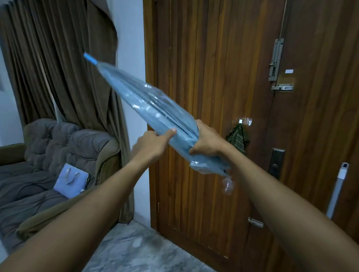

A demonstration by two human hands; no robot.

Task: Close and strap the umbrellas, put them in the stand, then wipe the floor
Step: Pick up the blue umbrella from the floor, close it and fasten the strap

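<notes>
A folded, see-through blue umbrella (147,102) slants up and to the left in front of me, its blue tip at the upper left. My right hand (208,140) grips the gathered canopy near its lower end, fingers curled round it. My left hand (154,144) holds the canopy from the left side, thumb lying along the plastic. A loose bit of clear plastic (227,184) dangles below my right wrist. The umbrella's handle is hidden behind my right forearm. No stand is in view.
A wooden door (217,76) with bolts and a lock fills the right. A grey pole (336,190) leans at its right. A dark green item (238,136) hangs on the door. A sofa (41,171) with a pale blue bag (71,180) and brown curtains (55,60) stand left. The floor (140,252) is marble.
</notes>
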